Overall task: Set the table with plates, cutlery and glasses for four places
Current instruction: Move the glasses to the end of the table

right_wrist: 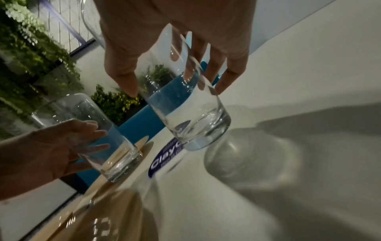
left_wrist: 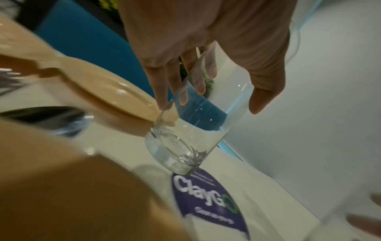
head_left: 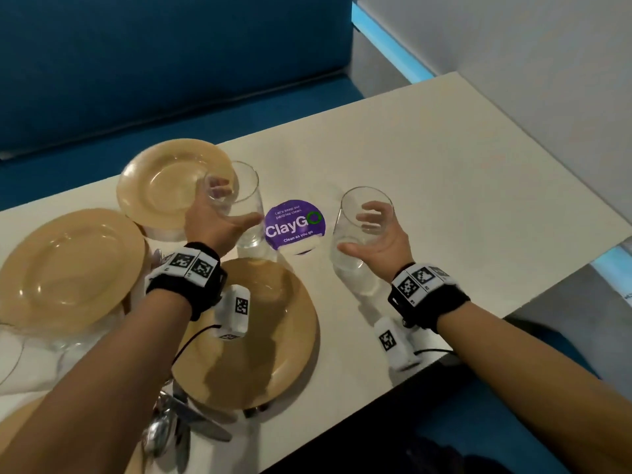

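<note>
Now, at the glasses step, the left hand (head_left: 219, 224) grips one clear tumbler (head_left: 244, 203) beside the far tan plate (head_left: 160, 179) while the right hand (head_left: 379, 241) grips another tumbler (head_left: 359, 227) above bare table (head_left: 461, 186), and each next needs lowering upright by a plate.

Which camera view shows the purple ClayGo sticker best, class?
The head view: the purple ClayGo sticker lies nearly whole and readable on the table. The left wrist view shows it blurred and slanted; the right wrist view shows only a strip behind a glass.
</note>
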The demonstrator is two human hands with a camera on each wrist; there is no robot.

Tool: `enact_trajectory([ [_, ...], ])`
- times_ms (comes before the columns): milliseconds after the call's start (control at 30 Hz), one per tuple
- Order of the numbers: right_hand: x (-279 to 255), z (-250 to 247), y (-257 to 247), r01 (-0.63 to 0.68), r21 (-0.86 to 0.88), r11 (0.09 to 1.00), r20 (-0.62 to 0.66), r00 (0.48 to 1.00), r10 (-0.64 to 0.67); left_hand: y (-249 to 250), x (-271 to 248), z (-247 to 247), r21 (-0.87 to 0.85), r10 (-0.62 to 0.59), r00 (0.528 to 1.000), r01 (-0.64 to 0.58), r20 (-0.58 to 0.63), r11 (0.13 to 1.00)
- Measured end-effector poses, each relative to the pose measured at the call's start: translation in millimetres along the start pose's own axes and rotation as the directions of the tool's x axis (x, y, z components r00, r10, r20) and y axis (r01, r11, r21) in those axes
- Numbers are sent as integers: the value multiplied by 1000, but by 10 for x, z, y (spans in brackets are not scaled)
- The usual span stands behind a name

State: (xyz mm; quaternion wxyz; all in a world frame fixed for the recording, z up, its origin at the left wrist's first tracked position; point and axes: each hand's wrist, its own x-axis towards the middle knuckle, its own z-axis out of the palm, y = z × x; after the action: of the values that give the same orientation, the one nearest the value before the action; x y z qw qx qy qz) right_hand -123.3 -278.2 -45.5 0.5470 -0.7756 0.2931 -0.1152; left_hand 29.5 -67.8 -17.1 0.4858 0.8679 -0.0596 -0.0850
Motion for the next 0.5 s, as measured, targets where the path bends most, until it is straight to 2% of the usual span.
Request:
enact_trajectory([
  [233, 779, -600, -54, 47, -19, 999, -38, 998, -48, 562, 264, 789, -83, 10, 991, 1, 134, 997],
  [367, 1401, -1065, 108, 46, -8, 999, -57, 997, -46, 948, 463, 1432, -107, -3, 992, 17, 124, 994],
  [500, 1951, -1612, 272, 46, -2, 999, 3, 999, -46, 1292, 604, 2007, -83, -37, 996, 43, 77, 996],
])
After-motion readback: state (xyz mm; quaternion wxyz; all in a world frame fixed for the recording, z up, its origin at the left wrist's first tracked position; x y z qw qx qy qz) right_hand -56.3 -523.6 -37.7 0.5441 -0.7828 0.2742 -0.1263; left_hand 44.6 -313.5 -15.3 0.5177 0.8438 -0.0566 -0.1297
